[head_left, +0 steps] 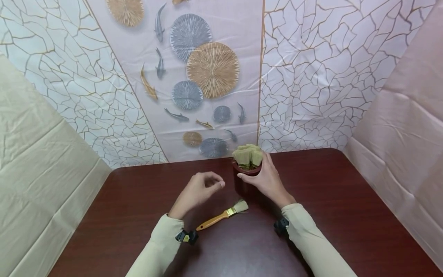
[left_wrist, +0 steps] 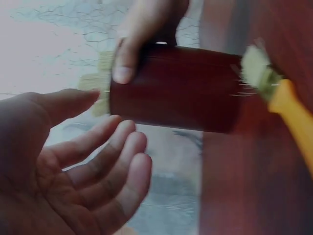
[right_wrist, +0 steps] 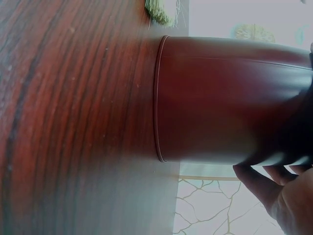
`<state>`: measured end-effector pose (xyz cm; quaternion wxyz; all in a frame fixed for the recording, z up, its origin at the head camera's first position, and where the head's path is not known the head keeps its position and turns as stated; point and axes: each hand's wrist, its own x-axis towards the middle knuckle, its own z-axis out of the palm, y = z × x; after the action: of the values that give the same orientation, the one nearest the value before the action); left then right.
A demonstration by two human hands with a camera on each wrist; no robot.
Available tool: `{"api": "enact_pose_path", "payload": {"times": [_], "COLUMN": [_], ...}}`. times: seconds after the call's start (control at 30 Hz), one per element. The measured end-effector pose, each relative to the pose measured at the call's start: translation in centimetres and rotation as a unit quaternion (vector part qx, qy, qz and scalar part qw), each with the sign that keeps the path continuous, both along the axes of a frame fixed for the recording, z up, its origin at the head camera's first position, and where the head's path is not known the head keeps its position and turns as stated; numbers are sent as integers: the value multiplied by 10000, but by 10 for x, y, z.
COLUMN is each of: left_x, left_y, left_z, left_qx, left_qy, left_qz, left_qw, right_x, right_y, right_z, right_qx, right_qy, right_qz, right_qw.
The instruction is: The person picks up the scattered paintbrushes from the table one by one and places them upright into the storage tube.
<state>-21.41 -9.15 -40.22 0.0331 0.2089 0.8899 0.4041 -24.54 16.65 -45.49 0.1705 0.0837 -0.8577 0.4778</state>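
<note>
A dark red cylindrical cup stands upright on the table, with several paintbrushes in it, pale bristles up. My right hand grips the cup near its rim from the right, thumb in front; in the right wrist view its fingers curl round the cup's wall. My left hand hovers left of the cup, holding nothing. In the left wrist view its fingers are loosely bent, with a gap to the thumb. One paintbrush with an orange handle lies on the table in front of the cup, bristles toward it.
The dark reddish-brown table reaches back to a patterned cloth hanging just behind the cup. Plain cloth walls stand at both sides. A small dark device is strapped on each wrist.
</note>
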Motion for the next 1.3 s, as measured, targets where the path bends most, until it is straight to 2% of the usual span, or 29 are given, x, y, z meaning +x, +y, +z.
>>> {"api": "enact_pose_path", "payload": {"times": [0.13,0.23,0.33,0.43,0.77,0.9,1.03,1.3], "left_x": [3,6,11,14,21,24,26,29], "left_y": [2,5,10,17,36,38,38,36], "left_z": [-23,-41,-54,-61,-70,-70,-70,-63], "left_qx": [-277,-456,-734,-1000,-1601,-1615,-1533,-1330], "left_qy": [-451,-700,-735,-595,-23,-159,-288,-186], "left_qz": [-284,-379,-333,-239,-23,-28,-176,-234], "left_qw": [9982,9958,9940,9929,9871,9867,9876,9907], "right_x": [1,0,0,-1,-1,-1,0,0], "right_y": [0,0,0,1,1,0,0,0], "right_z": [1,0,0,-1,-3,-2,0,0], "right_qx": [61,98,114,122,112,108,125,103], "right_qy": [-50,-87,-77,-35,21,11,5,-66], "right_qz": [-7,-37,-73,-71,-119,-118,-124,-113], "right_qw": [10000,9999,9999,9999,9999,9999,9998,9999]}}
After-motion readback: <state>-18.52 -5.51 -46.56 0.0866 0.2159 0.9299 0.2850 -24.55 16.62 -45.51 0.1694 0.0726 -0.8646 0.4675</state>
